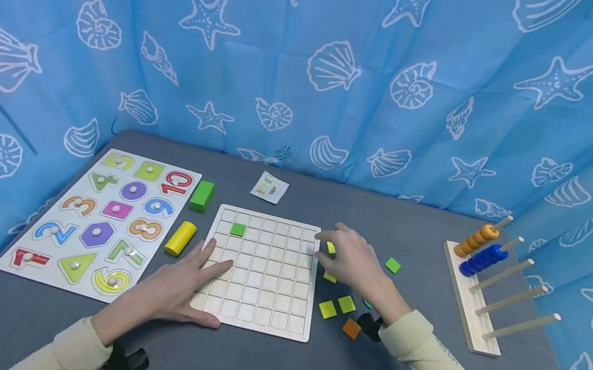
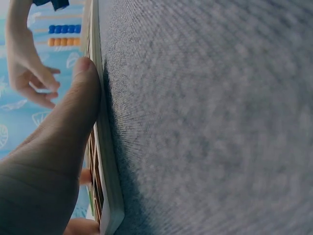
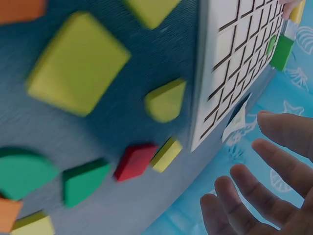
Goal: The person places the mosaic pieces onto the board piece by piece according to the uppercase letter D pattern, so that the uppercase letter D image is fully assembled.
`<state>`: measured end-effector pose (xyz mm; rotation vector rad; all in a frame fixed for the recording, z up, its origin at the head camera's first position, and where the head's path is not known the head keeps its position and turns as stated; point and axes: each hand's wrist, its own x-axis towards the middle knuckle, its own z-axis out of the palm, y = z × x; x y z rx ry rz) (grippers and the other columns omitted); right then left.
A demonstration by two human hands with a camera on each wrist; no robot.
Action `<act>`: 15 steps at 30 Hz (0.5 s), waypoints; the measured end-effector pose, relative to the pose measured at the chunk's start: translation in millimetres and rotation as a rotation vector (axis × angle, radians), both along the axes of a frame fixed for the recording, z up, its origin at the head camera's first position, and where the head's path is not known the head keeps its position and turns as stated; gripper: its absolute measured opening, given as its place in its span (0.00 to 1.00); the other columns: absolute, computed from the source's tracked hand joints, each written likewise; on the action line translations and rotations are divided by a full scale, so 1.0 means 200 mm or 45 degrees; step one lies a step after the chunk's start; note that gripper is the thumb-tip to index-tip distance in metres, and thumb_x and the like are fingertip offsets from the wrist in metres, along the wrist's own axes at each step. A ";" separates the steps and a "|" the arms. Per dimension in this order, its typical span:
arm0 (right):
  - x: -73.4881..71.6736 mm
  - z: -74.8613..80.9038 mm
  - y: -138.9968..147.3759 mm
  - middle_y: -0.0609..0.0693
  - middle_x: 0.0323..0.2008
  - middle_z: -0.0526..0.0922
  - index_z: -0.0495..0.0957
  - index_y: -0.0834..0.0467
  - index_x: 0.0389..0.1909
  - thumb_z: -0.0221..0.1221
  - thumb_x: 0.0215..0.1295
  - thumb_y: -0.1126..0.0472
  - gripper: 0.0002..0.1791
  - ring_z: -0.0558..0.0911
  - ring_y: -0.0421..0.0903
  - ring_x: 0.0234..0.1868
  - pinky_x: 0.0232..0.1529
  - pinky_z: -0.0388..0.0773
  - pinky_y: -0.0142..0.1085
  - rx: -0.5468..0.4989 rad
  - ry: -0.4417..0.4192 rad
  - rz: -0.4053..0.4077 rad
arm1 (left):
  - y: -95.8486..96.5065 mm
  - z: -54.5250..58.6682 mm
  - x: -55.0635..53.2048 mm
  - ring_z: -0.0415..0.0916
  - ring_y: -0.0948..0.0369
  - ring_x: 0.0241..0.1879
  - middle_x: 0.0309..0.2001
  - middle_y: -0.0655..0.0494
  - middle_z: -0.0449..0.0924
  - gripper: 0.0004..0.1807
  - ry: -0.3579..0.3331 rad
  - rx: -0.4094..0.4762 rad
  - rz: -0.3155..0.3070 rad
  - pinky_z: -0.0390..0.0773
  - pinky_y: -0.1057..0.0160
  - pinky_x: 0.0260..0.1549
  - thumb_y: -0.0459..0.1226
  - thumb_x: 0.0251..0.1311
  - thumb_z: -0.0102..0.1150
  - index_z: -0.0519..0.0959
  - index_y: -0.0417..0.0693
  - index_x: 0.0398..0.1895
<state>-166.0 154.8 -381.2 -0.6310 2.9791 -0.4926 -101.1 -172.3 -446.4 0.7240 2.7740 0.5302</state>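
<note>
A pale wooden grid board [image 1: 268,283] lies flat on the grey table, with one green square tile [image 1: 238,229] in an upper-left cell. My left hand [image 1: 174,288] rests on the board's left side, fingers over the grid and thumb along the near edge. Above the board's far right edge is my right hand [image 1: 351,260]. Its fingers are spread and gently bent in the right wrist view, with nothing between them. Below and beside it lie loose tiles, including a yellow-green square [image 1: 328,309], an orange one [image 1: 352,328] and a red one [image 3: 136,161].
On the left lies a number-and-shape peg puzzle [image 1: 9,262]. Between it and the grid are a green block [image 1: 202,196] and a yellow cylinder [image 1: 181,239]. A patterned paper card [image 1: 270,187] lies behind the grid. At right stands a peg rack [image 1: 469,319] with orange and blue beads.
</note>
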 end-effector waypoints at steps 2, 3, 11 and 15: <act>0.01 0.00 0.03 0.60 0.43 0.83 0.85 0.60 0.55 0.68 0.65 0.60 0.18 0.70 0.44 0.24 0.19 0.63 0.33 0.009 -0.006 -0.022 | 0.00 0.00 0.00 0.49 0.30 0.78 0.80 0.30 0.48 0.59 0.003 0.010 0.000 0.77 0.30 0.53 0.74 0.44 0.68 0.65 0.57 0.78; 0.01 -0.01 0.05 0.60 0.42 0.83 0.85 0.60 0.55 0.68 0.65 0.60 0.18 0.70 0.44 0.24 0.19 0.63 0.32 0.014 -0.009 -0.033 | 0.00 0.00 0.00 0.49 0.30 0.78 0.80 0.29 0.48 0.59 0.006 0.015 -0.001 0.77 0.29 0.52 0.73 0.44 0.68 0.65 0.57 0.77; 0.03 -0.06 0.20 0.58 0.37 0.82 0.86 0.63 0.53 0.68 0.64 0.63 0.17 0.69 0.44 0.25 0.23 0.64 0.32 0.038 -0.027 -0.066 | 0.00 -0.01 0.01 0.49 0.31 0.78 0.81 0.31 0.48 0.58 0.007 0.005 0.005 0.77 0.30 0.54 0.73 0.44 0.68 0.65 0.58 0.78; 0.04 -0.08 0.29 0.58 0.39 0.82 0.86 0.61 0.53 0.68 0.64 0.61 0.17 0.72 0.44 0.28 0.23 0.67 0.33 0.082 -0.058 -0.124 | 0.01 -0.01 0.01 0.49 0.31 0.78 0.81 0.31 0.48 0.58 0.004 0.007 0.010 0.77 0.29 0.53 0.73 0.44 0.68 0.65 0.58 0.77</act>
